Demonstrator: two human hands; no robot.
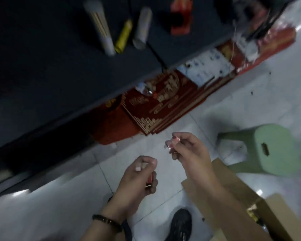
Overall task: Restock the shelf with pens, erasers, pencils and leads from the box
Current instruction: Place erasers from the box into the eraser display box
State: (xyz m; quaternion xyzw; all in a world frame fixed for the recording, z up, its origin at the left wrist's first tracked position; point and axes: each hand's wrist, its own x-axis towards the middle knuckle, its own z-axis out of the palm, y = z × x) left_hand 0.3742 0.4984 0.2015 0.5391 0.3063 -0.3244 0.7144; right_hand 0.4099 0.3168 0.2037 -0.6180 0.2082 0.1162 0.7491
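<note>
blurred view looking down from a person's head at a pale tiled floor [59, 197] in front of a dark shelf [50, 66].

the left hand [137, 178], near the centre, is curled into a loose fist around a small red item [150, 180]. a pale pinkish tip [138, 168] shows between the thumb and forefinger. the blur hides what the item is. a dark beaded bracelet [106, 221] circles the left wrist.

the right hand [188, 150] is just right of it and a little farther away, not touching it. its thumb and fingertips pinch a crumpled clear wrapper [171, 142] with a pink tint.

the open cardboard box [233, 193] sits on the floor at the near right, beneath the right forearm. something yellowish [252, 210] shows at its opening, too blurred to name.

the shelf fills the far left. on it lie two pale tubes [99, 26] [142, 28] with a yellow packet [123, 36] between them. below its edge, flat red packs with gold print [163, 103] lie stacked on the floor, with a white pack printed in blue [205, 66] farther right.

a pale green plastic stool [271, 146] stands at the right, just beyond the box. a black shoe [181, 223] is at the near edge, between the two forearms.
</note>
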